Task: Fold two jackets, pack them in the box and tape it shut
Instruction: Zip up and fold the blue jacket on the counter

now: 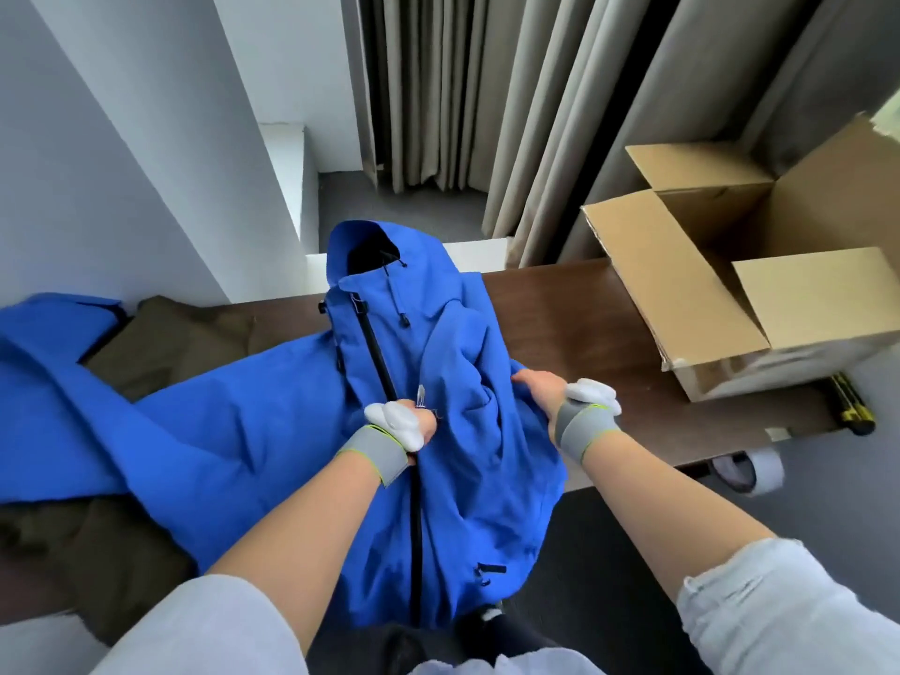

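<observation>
The blue hooded jacket is being gripped at its black zipper by the left hand, while its bunched sleeve fabric is being clutched by the right hand.

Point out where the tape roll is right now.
The tape roll sits low on the right of the head view, at the table's near edge, below the open cardboard box and right of the right hand.

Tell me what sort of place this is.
Probably a room in a home or hotel, not a warehouse: long grey curtains hang to a carpeted floor, and a dark wooden table serves as the packing surface for the blue jacket and cardboard box.
</observation>
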{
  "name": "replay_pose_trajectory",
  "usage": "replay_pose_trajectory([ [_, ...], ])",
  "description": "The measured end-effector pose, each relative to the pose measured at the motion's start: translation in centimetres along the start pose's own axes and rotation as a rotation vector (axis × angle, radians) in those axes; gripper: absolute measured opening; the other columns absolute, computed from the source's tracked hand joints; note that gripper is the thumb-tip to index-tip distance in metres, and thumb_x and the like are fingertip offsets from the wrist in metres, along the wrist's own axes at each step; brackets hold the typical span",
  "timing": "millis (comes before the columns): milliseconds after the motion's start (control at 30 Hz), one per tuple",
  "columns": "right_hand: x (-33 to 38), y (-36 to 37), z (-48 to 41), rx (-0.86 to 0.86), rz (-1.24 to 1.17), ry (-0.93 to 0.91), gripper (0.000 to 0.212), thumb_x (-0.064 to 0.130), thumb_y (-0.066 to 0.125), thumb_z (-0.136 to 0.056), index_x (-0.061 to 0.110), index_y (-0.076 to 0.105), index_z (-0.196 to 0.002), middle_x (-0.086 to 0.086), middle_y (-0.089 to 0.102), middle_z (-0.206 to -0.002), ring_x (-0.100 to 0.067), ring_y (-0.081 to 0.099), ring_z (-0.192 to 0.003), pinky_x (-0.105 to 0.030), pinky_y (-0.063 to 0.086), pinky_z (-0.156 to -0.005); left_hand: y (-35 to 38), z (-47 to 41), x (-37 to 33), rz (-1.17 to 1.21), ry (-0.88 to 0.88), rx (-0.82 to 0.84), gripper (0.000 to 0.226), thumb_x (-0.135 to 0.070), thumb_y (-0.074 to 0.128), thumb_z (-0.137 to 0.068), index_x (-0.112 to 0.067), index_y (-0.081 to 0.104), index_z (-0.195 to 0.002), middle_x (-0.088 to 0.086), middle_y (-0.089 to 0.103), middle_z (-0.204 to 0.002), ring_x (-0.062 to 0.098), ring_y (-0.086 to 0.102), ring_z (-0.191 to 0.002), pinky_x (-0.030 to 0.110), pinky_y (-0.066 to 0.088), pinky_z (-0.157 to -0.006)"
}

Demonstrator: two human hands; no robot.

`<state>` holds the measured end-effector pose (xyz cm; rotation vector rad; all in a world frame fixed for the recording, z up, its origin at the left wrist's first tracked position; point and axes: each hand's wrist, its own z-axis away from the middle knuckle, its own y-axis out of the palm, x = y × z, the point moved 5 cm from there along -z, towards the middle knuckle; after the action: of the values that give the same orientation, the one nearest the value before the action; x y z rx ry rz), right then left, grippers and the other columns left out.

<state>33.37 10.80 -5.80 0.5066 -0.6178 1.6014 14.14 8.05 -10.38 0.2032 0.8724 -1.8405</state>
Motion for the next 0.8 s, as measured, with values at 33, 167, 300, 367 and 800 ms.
replay_pose_trajectory([
  [33,1.0,-0.3,-0.4,0.01,-0.073,-0.013,0.047,0.041,0.066,-0.078,0.003,0.066,-0.106,-0.014,0.069,-0.106,-0.024,0.064,-0.089,-0.032,0.051,-0.079,-0.1,-0.1,-0.6,0.045,0.019,-0.015,0.034,-0.005,0.04,-0.092,-0.01,0.028,-0.062,0.009,0.044,-0.097,0.019,0.041,-0.091,0.02,0.039,-0.08],
  [167,3.5,-0.3,1.4,0.177,-0.098,-0.014,0.023,0.026,0.064,-0.085,0.005,0.066,-0.094,-0.008,0.071,-0.07,-0.021,0.067,-0.062,-0.026,0.054,-0.063,-1.7,1.2,-4.3,-0.008,0.124,-0.086,0.041,-0.028,0.036,-0.085,-0.002,0.054,-0.113,0.015,0.056,-0.122,0.035,0.049,-0.116,0.024,0.031,-0.089],
  [300,7.2,-3.0,4.7,0.142,-0.391,-0.281,0.023,0.0,0.042,-0.087,0.011,0.06,-0.077,-0.003,0.068,-0.062,-0.023,0.063,-0.066,-0.023,0.051,-0.065,-0.6,1.8,-6.5,0.035,0.208,-0.114,0.071,-0.048,0.029,-0.06,-0.015,0.043,-0.121,0.001,0.048,-0.121,0.023,0.045,-0.118,0.02,0.018,-0.082],
  [367,8.1,-5.8,6.6,0.138,-0.607,-0.433,0.042,-0.003,0.03,-0.085,0.013,0.066,-0.071,-0.002,0.068,-0.068,-0.021,0.064,-0.064,-0.023,0.052,-0.065,1.3,1.7,-7.4,0.061,0.274,-0.004,0.092,-0.062,0.052,-0.066,-0.02,0.028,-0.143,0.003,0.043,-0.14,0.021,0.035,-0.135,0.02,0.019,-0.107],
  [800,7.5,-0.2,2.2,-0.256,0.669,-0.726,0.049,0.007,0.057,-0.086,0.001,0.043,-0.132,-0.013,0.048,-0.134,-0.028,0.043,-0.127,-0.027,0.031,-0.102,2.3,-0.1,-6.4,-0.055,0.307,-0.046,0.027,-0.003,0.046,-0.089,-0.008,0.064,-0.108,0.019,0.063,-0.117,0.035,0.059,-0.108,0.035,0.049,-0.087],
])
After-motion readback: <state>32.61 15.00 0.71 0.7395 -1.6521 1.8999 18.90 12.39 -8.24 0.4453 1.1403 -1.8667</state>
